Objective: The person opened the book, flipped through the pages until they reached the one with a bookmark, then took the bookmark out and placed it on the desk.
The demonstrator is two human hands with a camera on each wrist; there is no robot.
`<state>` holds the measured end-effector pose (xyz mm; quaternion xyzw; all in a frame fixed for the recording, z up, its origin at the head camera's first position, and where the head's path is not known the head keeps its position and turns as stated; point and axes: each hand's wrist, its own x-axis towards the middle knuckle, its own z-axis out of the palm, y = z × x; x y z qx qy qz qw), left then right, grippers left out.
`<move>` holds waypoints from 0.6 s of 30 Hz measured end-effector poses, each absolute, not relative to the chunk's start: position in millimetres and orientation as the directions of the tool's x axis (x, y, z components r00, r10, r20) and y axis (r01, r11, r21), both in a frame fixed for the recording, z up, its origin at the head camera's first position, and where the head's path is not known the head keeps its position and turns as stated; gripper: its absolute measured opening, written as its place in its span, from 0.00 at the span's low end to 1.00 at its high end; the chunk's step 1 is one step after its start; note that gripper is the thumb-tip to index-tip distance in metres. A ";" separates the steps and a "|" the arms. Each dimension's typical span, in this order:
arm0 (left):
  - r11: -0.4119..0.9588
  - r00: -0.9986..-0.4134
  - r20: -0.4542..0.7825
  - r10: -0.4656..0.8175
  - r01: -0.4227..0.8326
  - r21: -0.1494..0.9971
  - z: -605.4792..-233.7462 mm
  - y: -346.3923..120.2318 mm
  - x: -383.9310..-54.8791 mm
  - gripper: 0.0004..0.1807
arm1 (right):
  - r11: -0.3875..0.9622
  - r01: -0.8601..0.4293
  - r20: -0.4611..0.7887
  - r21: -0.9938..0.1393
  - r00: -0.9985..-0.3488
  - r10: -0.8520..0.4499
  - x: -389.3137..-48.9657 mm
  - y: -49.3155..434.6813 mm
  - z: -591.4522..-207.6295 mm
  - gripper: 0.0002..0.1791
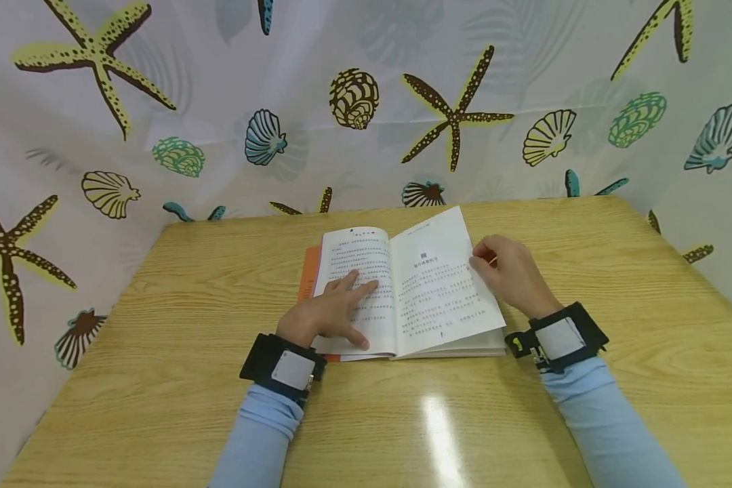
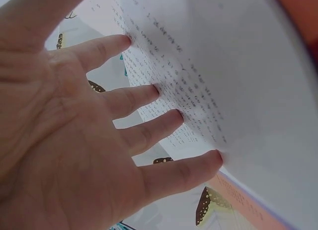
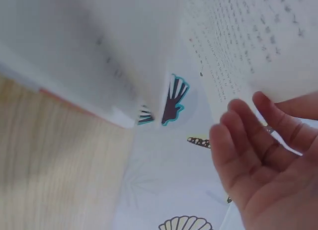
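An open book (image 1: 378, 305) with printed pages lies on the table, its orange cover (image 1: 308, 271) showing past the left edge. My left hand (image 1: 332, 312) rests on the left page, fingers spread; in the left wrist view its straight fingertips (image 2: 214, 159) touch the printed paper. With thumb and index finger, my right hand (image 1: 512, 271) pinches the outer edge of a right-hand page (image 1: 439, 285), which is lifted off the pages beneath it. In the right wrist view the raised page (image 3: 268, 41) meets the thumb and forefinger, while the other fingers (image 3: 226, 150) are bent beside it.
The wooden table (image 1: 189, 379) extends on both sides of the book and in front of it. Behind the table hangs a white cloth (image 1: 305, 68) printed with starfish and shells. Each wrist wears a black strap (image 1: 564, 339) over a light blue sleeve.
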<state>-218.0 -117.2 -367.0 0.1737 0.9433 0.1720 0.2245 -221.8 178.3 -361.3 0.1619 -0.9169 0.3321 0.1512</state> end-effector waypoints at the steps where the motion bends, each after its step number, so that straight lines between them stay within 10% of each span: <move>1: 0.880 -0.839 -0.364 0.405 0.251 0.402 -366.8 -117.2 -217.9 0.58 | 0.705 -0.415 0.392 -0.575 -0.896 -0.208 -221.3 177.4 -360.0 0.04; 11: 0.878 -0.833 -0.369 0.413 0.257 0.403 -365.4 -117.5 -217.2 0.58 | 0.466 -0.433 0.266 -0.772 -0.885 -0.383 -215.1 157.6 -358.7 0.22; 18: 0.887 -0.833 -0.375 0.407 0.261 0.382 -364.3 -115.8 -217.3 0.57 | 0.514 -0.543 0.172 -0.664 -0.780 -0.602 -212.4 132.4 -374.9 0.22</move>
